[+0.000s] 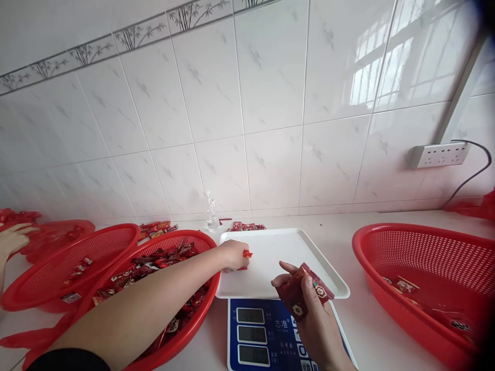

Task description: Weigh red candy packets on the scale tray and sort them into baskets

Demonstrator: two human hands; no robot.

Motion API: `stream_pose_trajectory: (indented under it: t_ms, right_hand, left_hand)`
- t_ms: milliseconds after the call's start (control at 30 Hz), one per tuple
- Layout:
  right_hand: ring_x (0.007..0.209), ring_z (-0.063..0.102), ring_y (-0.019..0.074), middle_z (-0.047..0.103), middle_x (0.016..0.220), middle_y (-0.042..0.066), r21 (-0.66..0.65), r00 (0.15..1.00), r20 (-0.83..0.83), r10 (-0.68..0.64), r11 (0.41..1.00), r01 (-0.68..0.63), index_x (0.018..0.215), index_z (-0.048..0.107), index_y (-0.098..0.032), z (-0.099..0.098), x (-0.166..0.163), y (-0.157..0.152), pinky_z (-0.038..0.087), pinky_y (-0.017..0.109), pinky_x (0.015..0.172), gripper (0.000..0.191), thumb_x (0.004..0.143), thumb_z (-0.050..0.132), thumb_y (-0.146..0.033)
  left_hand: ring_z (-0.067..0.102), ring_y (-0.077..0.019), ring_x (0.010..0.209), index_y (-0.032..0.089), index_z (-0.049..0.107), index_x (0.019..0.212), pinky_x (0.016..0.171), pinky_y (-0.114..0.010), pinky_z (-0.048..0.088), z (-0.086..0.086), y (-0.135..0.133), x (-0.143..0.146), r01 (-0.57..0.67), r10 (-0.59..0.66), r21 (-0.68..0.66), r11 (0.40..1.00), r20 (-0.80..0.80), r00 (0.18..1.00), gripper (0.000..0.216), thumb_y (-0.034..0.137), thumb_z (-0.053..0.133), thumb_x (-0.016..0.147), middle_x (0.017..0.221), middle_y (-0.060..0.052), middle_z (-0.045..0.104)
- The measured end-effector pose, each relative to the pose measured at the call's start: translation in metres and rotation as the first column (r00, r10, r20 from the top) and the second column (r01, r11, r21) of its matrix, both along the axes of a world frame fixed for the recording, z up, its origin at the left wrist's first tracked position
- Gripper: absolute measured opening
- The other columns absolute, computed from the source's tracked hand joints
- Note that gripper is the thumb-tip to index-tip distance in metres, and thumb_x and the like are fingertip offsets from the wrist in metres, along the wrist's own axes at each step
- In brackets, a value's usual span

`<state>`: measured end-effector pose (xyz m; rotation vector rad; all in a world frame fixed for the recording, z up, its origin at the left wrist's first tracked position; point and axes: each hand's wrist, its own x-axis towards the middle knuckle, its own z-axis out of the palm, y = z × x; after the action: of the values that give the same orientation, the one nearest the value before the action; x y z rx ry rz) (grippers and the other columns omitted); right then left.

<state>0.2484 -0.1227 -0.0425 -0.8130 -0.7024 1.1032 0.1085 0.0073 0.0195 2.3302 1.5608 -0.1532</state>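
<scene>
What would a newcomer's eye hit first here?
Probably the big red baskets, two at left and one at right, all holding wrapped packets. Between them, a white tray sits behind a blue scale panel. The right hand holds a dark red packet near the tray's front edge.

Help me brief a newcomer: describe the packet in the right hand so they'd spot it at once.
Find the blue scale at the bottom, with a white tray just beyond it. In front of where they meet, the right hand holds the packet. Unlike the red-orange piece in the left hand, it is dark maroon with pale flower shapes.
</scene>
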Motion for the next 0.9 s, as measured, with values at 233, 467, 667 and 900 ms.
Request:
stream_pose_trajectory:
  t_ms: [233, 467, 667, 900]
  right_hand:
    - [0.079, 0.061, 0.0186, 0.068, 0.080, 0.006, 0.027, 0.999, 0.036, 0.026, 0.999, -0.027, 0.101, 0.067, -0.021, -0.006, 0.004, 0.004, 0.050, 0.029, 0.070, 0.049, 0.074, 0.058, -0.061]
    - [0.081, 0.061, 0.0195, 0.068, 0.081, 0.006, 0.035, 0.998, 0.045, 0.045, 0.998, -0.047, 0.102, 0.066, -0.022, -0.009, 0.007, 0.007, 0.050, 0.029, 0.072, 0.049, 0.074, 0.058, -0.061]
    - [0.082, 0.061, 0.0201, 0.068, 0.081, 0.006, 0.043, 0.997, 0.065, 0.045, 0.998, -0.048, 0.104, 0.066, -0.022, -0.009, 0.006, 0.006, 0.050, 0.030, 0.074, 0.049, 0.075, 0.057, -0.061]
    - [0.081, 0.062, 0.0195, 0.069, 0.082, 0.006, 0.044, 0.997, 0.062, 0.048, 0.998, -0.051, 0.103, 0.066, -0.022, -0.009, 0.006, 0.005, 0.050, 0.030, 0.075, 0.049, 0.075, 0.057, -0.061]
  left_hand:
    - [0.053, -0.0119, 0.040, 0.019, 0.058, 0.080, 0.037, -0.024, 0.043, -0.002, 0.006, -0.001, -0.053, 0.054, -0.034, 0.998, 0.032, 0.998, 0.014, 0.022, 0.057, 0.066, 0.082, -0.005, 0.062]
    - [0.054, -0.0118, 0.041, 0.019, 0.055, 0.082, 0.036, -0.022, 0.044, 0.000, 0.007, -0.006, -0.124, 0.128, -0.036, 0.992, 0.166, 0.978, 0.011, 0.019, 0.054, 0.071, 0.067, 0.000, 0.059]
    - [0.055, -0.0110, 0.046, 0.019, 0.055, 0.078, 0.042, -0.021, 0.046, 0.019, -0.001, 0.002, -0.094, 0.100, -0.038, 0.995, 0.214, 0.972, 0.007, 0.021, 0.056, 0.071, 0.064, 0.001, 0.059]
    - [0.058, -0.0178, 0.052, 0.018, 0.051, 0.054, 0.049, -0.025, 0.043, 0.020, -0.002, 0.030, 0.162, -0.155, 0.020, 0.987, -0.201, 0.967, 0.039, 0.052, 0.069, 0.062, 0.052, -0.001, 0.057]
